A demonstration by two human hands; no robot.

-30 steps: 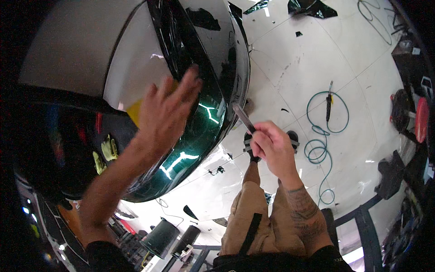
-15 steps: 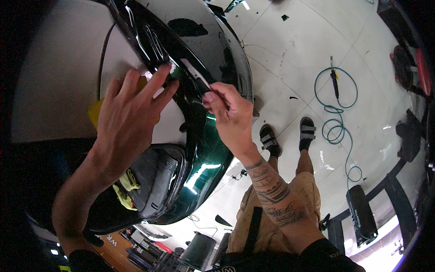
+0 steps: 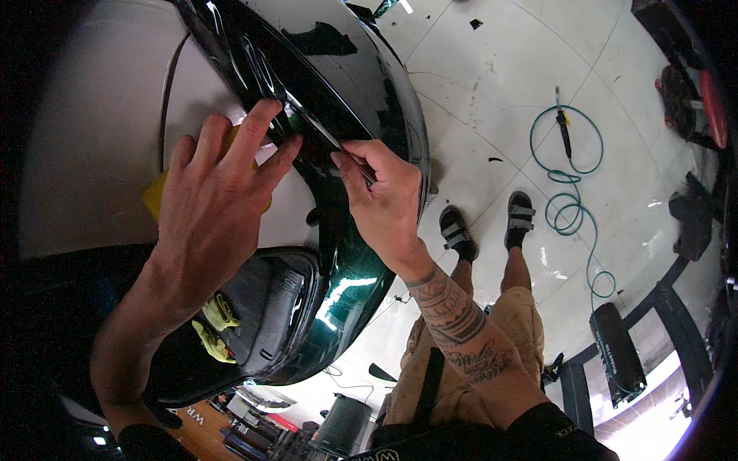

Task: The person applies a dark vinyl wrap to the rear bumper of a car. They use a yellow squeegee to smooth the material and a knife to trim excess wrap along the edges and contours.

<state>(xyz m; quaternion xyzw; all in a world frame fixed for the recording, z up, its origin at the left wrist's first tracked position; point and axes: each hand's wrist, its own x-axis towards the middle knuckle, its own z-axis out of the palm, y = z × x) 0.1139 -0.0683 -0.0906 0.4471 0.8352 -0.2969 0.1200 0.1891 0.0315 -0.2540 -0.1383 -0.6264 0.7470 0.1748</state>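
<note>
My left hand (image 3: 211, 177) is spread over a curved vehicle panel, index finger and thumb apart at the glossy dark trim (image 3: 257, 73). Behind its palm a yellow patch (image 3: 157, 198) peeks out; what it is, and whether the palm touches it, is hidden. My right hand (image 3: 384, 196) pinches a slim silver knife-like tool (image 3: 315, 127) between thumb and fingers. The tool lies slanted along the trim, its far end near my left index fingertip. Dark green bodywork (image 3: 357, 280) curves below both hands.
A grey panel (image 3: 100, 138) spreads left of the trim. Yellow-green gloves (image 3: 217, 311) lie in a dark recess (image 3: 277, 307). On the tiled floor (image 3: 477, 92) are a coiled green hose (image 3: 569, 219), a black cylinder (image 3: 615, 349) and dark scraps (image 3: 477, 24). A dark bin (image 3: 342, 422) stands low in view.
My right hand has shifted slightly left, and the tool has turned from its flat side to a thin edge. My left hand stays nearly in place.
</note>
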